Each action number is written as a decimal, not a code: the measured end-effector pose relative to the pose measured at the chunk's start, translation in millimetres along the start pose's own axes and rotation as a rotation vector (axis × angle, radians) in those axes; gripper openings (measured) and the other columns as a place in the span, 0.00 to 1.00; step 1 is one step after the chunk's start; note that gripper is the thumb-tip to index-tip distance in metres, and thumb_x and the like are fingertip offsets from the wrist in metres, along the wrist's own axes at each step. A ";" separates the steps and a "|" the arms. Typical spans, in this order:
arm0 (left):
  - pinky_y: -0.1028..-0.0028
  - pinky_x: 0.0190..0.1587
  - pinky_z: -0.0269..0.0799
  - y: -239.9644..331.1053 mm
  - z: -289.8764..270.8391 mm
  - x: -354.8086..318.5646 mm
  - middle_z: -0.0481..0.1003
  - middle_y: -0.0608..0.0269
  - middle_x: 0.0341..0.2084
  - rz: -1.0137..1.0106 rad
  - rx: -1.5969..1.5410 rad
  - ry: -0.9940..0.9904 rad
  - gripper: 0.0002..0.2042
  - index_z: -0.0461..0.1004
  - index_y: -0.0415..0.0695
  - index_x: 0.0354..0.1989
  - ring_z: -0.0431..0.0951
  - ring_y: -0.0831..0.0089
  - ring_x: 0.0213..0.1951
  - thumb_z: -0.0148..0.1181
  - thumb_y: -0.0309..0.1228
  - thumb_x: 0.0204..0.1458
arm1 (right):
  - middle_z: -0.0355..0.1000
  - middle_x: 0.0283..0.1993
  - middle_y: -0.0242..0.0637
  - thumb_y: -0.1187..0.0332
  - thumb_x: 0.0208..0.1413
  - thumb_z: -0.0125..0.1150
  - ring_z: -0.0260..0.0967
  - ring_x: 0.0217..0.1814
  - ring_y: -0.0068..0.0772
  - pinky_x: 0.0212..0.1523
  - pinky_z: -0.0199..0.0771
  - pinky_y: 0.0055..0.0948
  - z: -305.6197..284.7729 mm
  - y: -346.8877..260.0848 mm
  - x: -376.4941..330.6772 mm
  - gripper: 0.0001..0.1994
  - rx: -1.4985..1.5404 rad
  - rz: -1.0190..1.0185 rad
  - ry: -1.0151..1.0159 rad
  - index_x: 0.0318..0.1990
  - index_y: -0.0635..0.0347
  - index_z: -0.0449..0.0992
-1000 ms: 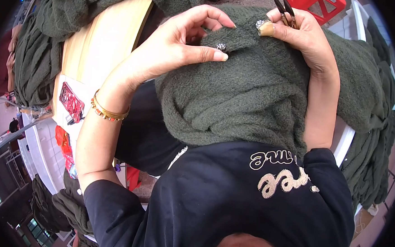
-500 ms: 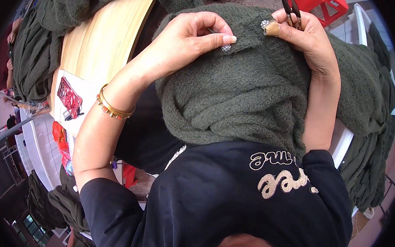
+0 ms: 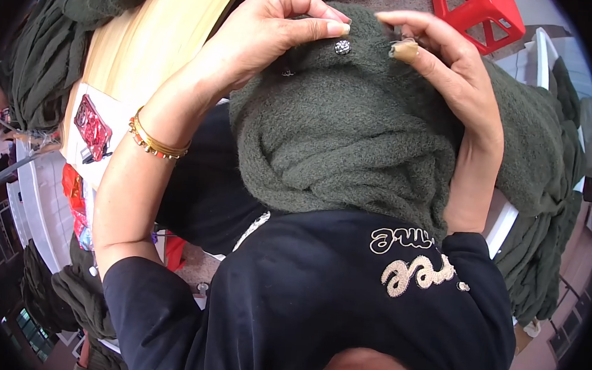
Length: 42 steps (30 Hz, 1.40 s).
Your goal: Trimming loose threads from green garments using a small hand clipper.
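A dark green fuzzy knit garment (image 3: 354,127) lies bunched over my lap. At its upper edge my left hand (image 3: 288,32) pinches the knit between thumb and index finger. Just below those fingertips sits a round, silver, faceted button (image 3: 343,47); a smaller shiny piece (image 3: 287,72) shows under the wrist. To the right, my right hand (image 3: 452,66) is over the garment, index finger stretched out and thumb apart from it. A tan wrap (image 3: 404,52) covers that thumb's tip. Something small and shiny shows between thumb and index finger; the curled fingers behind are hidden.
A pale wooden tabletop (image 3: 153,34) is at the upper left, with a phone in a red case (image 3: 93,128) on white paper. More green knitwear (image 3: 42,68) is heaped at the left and hangs at the right (image 3: 543,247). A red plastic stool (image 3: 479,20) stands at the upper right.
The dark-handled snips seen in my right hand no longer show. Its index finger has stretched out to the left. My left hand has moved slightly up and left, baring the silver button.
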<state>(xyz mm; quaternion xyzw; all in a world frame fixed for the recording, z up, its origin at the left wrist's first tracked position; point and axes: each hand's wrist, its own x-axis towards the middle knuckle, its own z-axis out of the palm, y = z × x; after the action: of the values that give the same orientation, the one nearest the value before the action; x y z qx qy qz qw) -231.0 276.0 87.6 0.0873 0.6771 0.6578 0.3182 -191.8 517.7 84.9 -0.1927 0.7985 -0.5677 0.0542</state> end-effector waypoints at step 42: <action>0.83 0.43 0.70 22.0 -68.9 -11.2 0.77 0.64 0.39 -0.171 0.469 -0.287 0.16 0.74 0.37 0.48 0.75 0.82 0.38 0.55 0.37 0.59 | 0.74 0.41 0.27 0.70 0.58 0.59 0.67 0.41 0.13 0.44 0.64 0.14 9.8 17.9 7.7 0.13 0.087 0.090 -0.020 0.49 0.63 0.77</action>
<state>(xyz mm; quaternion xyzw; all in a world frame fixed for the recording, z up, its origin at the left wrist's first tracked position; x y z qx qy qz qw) -266.4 215.1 107.2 0.1931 0.7638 0.4349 0.4361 -200.3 511.2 65.9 -0.1598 0.7804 -0.5969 0.0959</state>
